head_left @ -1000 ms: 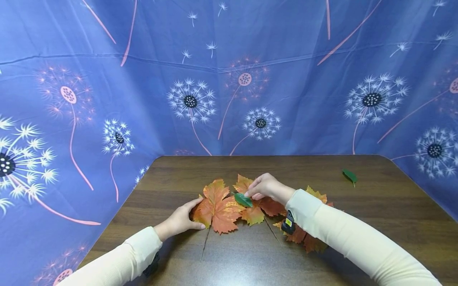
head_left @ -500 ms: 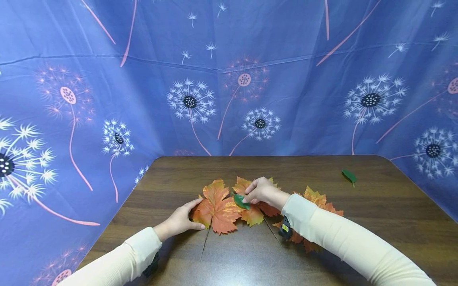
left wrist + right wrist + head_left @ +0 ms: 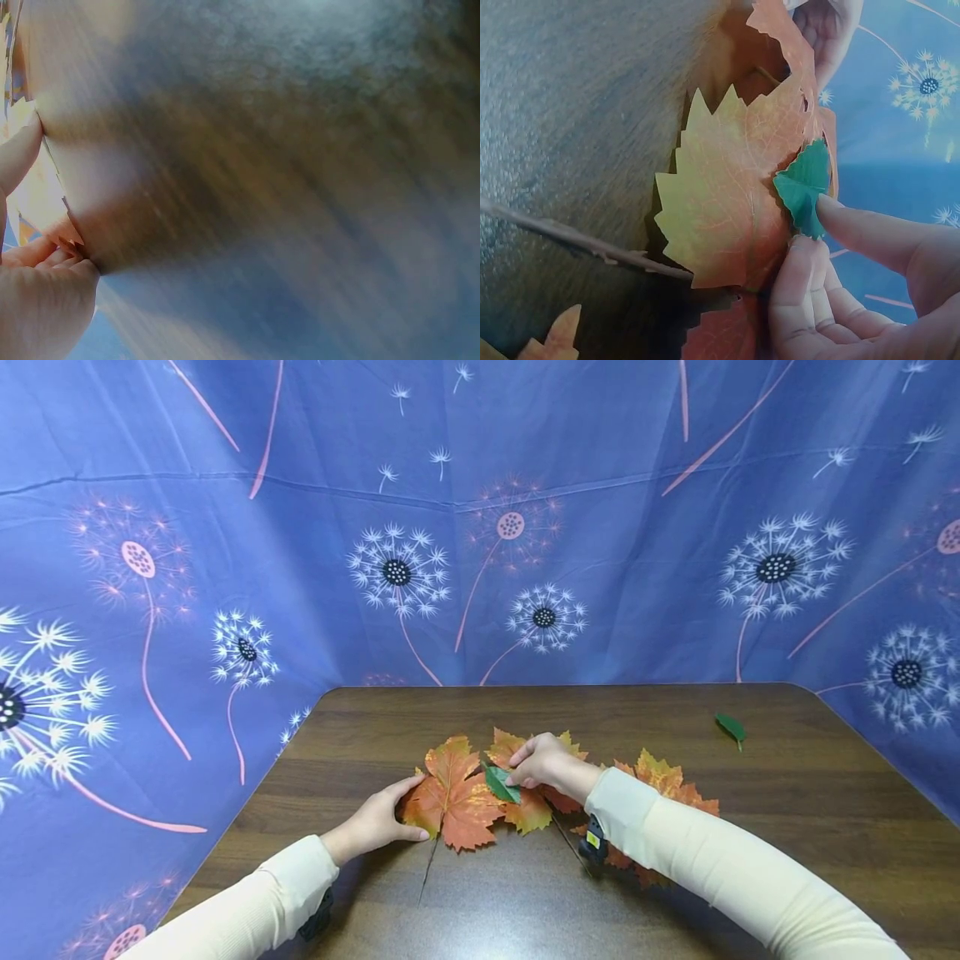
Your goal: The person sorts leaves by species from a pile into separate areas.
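My right hand [image 3: 553,767] pinches a small green leaf [image 3: 498,783] between thumb and fingers. In the right wrist view this toothed leaf [image 3: 802,186] lies over the far part of an orange-yellow maple leaf [image 3: 720,180]. To the left, a large orange maple leaf [image 3: 453,802] lies with its thin stem toward me. My left hand [image 3: 377,823] rests at its left edge, thumb and fingers spread apart and touching it. The left wrist view catches only a bright strip of that leaf [image 3: 45,196]. My right hand covers part of the middle maple leaf [image 3: 527,812].
Another orange maple leaf [image 3: 662,777] lies to the right, partly under my right forearm. A second green leaf [image 3: 731,728] sits at the far right of the brown wooden table [image 3: 420,706]. A blue dandelion-print cloth [image 3: 637,552] hangs behind the table.
My right hand has shifted slightly left and toward me with the green leaf, whose angle has turned a little steeper. My left hand stays at the left maple leaf.
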`<state>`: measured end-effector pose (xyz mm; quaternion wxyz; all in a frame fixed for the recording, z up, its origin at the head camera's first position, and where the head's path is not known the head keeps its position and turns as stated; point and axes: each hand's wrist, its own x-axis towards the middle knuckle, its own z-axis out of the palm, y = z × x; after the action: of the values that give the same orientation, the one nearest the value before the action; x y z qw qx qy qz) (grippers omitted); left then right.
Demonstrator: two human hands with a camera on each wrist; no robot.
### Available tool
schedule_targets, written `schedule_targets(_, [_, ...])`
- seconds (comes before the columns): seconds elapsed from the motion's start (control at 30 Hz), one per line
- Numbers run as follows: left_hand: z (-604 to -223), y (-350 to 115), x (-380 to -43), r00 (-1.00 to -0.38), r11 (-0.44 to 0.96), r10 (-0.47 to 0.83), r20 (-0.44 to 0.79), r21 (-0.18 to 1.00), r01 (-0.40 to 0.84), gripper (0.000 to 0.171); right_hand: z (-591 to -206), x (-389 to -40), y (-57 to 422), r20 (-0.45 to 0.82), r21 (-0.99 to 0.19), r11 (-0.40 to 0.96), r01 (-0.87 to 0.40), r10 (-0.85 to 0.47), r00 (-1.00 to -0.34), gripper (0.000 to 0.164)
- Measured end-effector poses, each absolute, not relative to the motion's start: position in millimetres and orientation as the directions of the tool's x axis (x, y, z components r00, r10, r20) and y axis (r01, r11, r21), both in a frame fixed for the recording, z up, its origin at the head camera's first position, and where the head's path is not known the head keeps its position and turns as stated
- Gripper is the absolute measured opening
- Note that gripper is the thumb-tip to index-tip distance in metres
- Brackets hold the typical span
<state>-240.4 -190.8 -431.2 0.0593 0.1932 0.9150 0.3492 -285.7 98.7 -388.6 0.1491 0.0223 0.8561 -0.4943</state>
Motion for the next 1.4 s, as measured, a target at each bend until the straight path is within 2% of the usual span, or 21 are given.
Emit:
schedule_targets(0.33, [-431.1,-191.0,-240.1,-0.921,0.684,0.389,0.017,0.664,0.301,0.087,-388.0,-283.8,97.9,-0.290,-0.868,0.459,0.190,-0.158,-0.944,0.011])
schedule_targets(0.9, [-427.9,-188.3,-236.2,-0.929,0.693,0.369,-0.002,0.667,0.274,0.086,-385.4,-285.8,103.9,-0.359,-0.877,0.414,0.246,-0.223,-0.906,0.011])
schedule_targets(1.4, [-430.1,-187.9,-238.0,-0.928,0.694,0.373,-0.001,0.664,0.279,0.087,-382.9,-286.3,103.8,-0.351,-0.902,0.349,0.255,-0.247,-0.903,0.012])
